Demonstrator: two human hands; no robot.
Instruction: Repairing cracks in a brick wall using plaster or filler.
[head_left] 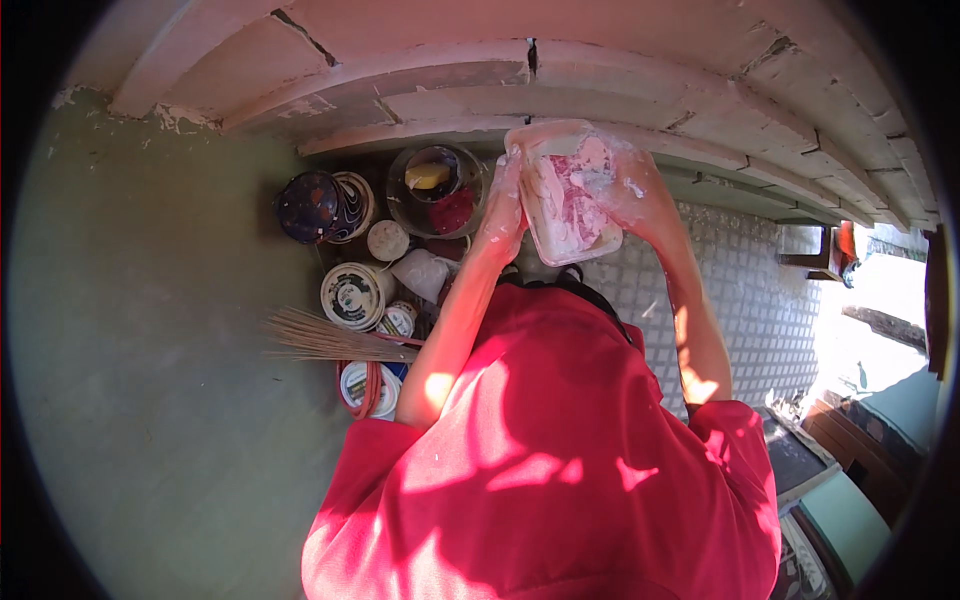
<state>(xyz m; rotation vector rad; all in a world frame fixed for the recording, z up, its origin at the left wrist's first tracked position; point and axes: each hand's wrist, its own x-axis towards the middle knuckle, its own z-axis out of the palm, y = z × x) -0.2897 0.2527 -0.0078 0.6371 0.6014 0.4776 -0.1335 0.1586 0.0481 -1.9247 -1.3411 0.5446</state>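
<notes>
A white, shallow plastic tray (540, 230) smeared with pink and white paste is tilted in front of me, below the pink beams. My left hand (508, 205) is closed round its left edge. My right hand (625, 190), coated in pale paste, is at the tray's upper right, with curled fingers over the pink, streaky material (570, 200) inside. What those fingers hold is hidden by the paste and too unclear to name.
Paint buckets (350, 297), a clear tub (400, 200) with a yellow item and red cloth, and a stick broom (315, 330) crowd the left, beside a green wall (150, 330). Pink beams (450, 70) span above; tiled floor (740, 300) and furniture (840, 510) lie right.
</notes>
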